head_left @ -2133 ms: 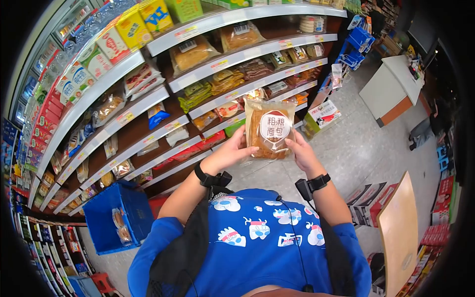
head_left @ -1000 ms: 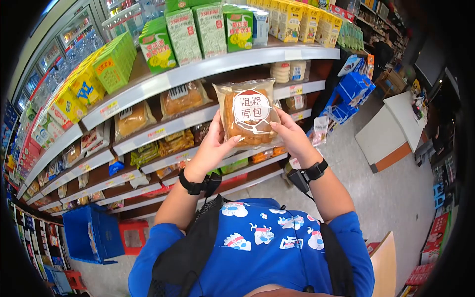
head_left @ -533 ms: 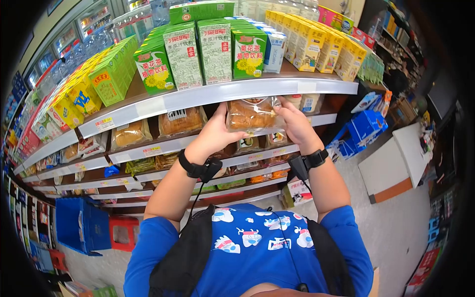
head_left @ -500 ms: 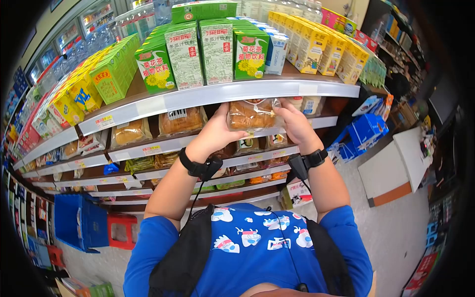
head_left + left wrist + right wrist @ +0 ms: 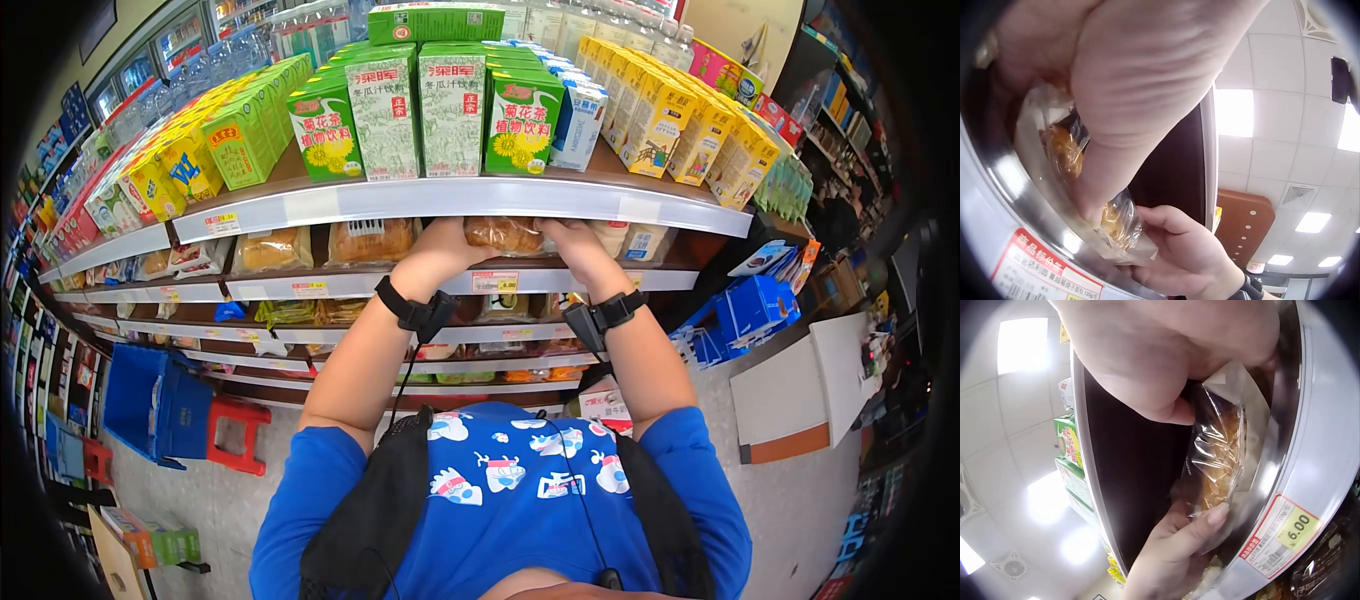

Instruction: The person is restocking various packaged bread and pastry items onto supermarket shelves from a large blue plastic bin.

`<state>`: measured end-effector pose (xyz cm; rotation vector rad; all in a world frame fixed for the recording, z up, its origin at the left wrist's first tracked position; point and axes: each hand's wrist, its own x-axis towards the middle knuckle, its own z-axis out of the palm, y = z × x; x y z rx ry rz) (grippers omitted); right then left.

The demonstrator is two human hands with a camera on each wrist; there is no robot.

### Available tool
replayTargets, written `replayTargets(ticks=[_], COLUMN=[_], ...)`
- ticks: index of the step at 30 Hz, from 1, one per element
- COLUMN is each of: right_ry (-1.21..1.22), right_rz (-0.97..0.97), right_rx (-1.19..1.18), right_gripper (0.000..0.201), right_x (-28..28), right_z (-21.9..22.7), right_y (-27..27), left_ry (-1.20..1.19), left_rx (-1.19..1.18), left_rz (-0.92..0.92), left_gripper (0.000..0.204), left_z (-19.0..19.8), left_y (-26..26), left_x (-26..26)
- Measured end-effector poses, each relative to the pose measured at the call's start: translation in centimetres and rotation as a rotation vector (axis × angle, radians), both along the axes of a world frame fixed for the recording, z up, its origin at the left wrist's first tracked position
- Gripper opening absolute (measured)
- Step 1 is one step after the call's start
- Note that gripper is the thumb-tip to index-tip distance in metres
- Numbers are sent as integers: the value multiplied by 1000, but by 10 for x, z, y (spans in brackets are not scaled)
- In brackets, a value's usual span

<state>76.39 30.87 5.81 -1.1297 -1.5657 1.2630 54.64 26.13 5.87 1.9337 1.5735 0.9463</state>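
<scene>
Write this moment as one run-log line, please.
left hand: holds bagged bread | right hand: holds its other end | place: beneath shelf of drink cartons

Left hand (image 5: 440, 250) and right hand (image 5: 585, 252) gripping wrapped bread (image 5: 505, 236), drink cartons (image 5: 452, 120) above

Drink cartons (image 5: 452, 120) stand on the top shelf (image 5: 450, 203), upper centre, bottles (image 5: 660, 42) behind. In the tier below — packaged bread (image 5: 505, 235) at centre, two more bread packs (image 5: 370, 241) to its left. Lower left, a crate (image 5: 185, 412), with a stool (image 5: 236, 440) just right; at right — seemingly — a counter (image 5: 785, 390).
</scene>
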Motion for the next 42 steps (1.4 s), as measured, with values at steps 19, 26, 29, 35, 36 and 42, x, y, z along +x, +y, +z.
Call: replayTargets(ticks=[19, 26, 29, 35, 36, 42], right_ry=[-248, 54, 9, 52, 25, 67], right_rz=[-233, -246, -241, -271, -266, -216], right_rx=[681, 292, 216, 72, 71, -7], right_gripper=[38, 20, 18, 19, 19, 18], right_x=[48, 76, 86, 97, 99, 91], right_z=[-52, -123, -145, -184, -188, -213], right_y=[-109, -167, -198, -250, -258, -304], left_ry=[-229, -196, -489, -679, -737, -790], left_rx=[305, 172, 83, 72, 47, -28], left_rz=[-268, -135, 50, 235, 278, 441], left_gripper=[29, 18, 15, 14, 14, 19], left_z=[-46, -115, -158, -184, -185, -195], left_y=[-113, -167, -197, -257, -270, -350], left_x=[-56, -90, -99, -118, -119, -121])
